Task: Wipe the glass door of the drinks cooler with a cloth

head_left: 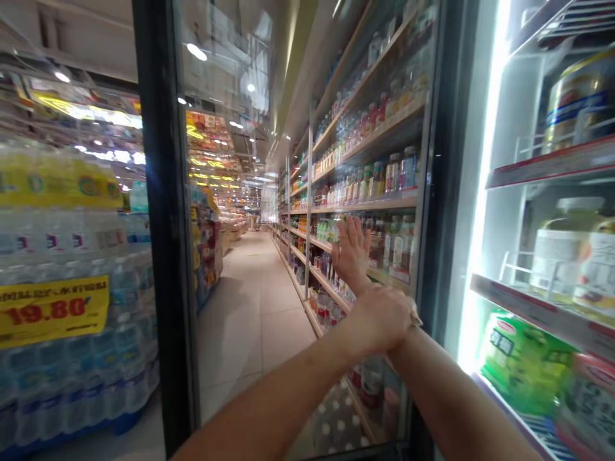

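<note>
My right hand [353, 251] reaches forward with its fingers spread, its back towards me and the thumb to the left. It is in front of the glass door [240, 282]; whether the palm touches the pane I cannot tell. Across my right forearm, just behind the wrist, my left hand [387, 314] is closed. A small pale thing [416, 315] shows by its knuckles, too blurred to name. The glass door stands swung open, with a dark frame [161, 230] on its left. Shelves of bottles [379, 179] show in the glass, through it or mirrored.
Right of me is a lit drinks cooler [480, 192] with a can [576, 102], bottles [557, 243] and green packs [523, 358] on its shelves. Stacked water bottles [43, 371] with a yellow price sign [52, 310] stand at left. A pale tiled floor [240, 307] shows in the glass.
</note>
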`<state>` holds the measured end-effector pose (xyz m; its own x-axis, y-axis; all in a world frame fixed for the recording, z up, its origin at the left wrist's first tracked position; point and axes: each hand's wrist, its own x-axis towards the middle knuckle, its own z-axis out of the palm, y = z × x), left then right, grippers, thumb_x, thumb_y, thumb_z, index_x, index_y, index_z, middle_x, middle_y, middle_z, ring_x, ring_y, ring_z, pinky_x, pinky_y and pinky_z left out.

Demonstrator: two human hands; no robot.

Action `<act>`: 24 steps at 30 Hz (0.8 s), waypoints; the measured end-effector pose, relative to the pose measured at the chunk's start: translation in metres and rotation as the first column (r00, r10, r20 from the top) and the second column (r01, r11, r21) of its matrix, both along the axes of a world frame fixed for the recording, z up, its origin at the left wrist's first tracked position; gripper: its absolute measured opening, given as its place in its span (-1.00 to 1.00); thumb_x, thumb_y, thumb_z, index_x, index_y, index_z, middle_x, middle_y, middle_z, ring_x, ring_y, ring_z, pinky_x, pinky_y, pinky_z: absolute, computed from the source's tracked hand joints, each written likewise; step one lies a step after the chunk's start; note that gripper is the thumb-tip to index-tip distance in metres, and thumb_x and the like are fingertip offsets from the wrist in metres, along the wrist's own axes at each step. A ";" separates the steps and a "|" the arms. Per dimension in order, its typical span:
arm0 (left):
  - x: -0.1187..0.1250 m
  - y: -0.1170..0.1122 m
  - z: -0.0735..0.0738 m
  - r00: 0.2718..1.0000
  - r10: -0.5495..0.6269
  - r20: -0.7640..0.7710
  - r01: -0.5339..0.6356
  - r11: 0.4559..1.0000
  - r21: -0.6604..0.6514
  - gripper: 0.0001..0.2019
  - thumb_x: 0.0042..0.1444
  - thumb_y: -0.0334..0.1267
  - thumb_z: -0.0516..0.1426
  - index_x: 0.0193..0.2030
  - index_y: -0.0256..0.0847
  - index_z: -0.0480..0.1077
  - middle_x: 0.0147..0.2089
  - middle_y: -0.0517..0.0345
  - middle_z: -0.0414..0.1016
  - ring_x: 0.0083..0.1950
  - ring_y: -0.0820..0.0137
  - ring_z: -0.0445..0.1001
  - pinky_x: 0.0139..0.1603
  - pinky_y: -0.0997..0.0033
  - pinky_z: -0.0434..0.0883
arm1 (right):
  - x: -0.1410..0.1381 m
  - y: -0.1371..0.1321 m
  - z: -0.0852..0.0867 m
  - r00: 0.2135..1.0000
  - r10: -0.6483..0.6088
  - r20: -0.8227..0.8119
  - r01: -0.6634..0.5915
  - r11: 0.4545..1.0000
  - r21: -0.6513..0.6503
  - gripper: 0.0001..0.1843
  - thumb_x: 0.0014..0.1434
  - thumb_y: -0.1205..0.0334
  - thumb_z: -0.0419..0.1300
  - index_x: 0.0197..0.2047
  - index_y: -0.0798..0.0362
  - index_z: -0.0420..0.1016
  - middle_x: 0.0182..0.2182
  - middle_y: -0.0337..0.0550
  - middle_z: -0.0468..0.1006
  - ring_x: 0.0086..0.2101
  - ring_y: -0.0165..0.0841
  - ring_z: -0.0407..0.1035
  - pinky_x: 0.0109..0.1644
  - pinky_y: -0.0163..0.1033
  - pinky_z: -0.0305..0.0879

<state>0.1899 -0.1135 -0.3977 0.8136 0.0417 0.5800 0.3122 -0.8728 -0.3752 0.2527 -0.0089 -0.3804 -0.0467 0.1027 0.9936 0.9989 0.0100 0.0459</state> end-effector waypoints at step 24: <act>-0.107 0.127 -0.046 0.873 0.144 0.466 -0.349 0.852 0.390 -0.62 0.18 -0.35 -0.04 0.15 -0.13 0.21 0.21 0.08 0.25 0.32 0.34 0.04 0.31 0.18 -0.09 | 0.000 -0.001 -0.001 1.000 0.003 0.025 -0.004 0.999 0.042 -0.45 0.16 0.22 -0.09 0.23 0.10 0.10 0.24 0.02 0.11 0.26 -0.23 -0.15 0.27 0.09 -0.22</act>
<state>0.0826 0.0130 -0.4437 0.4977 -0.1389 0.8562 0.7051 -0.5101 -0.4926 0.2523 -0.0098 -0.3815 -0.0716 0.0609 0.9956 0.9974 0.0109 0.0711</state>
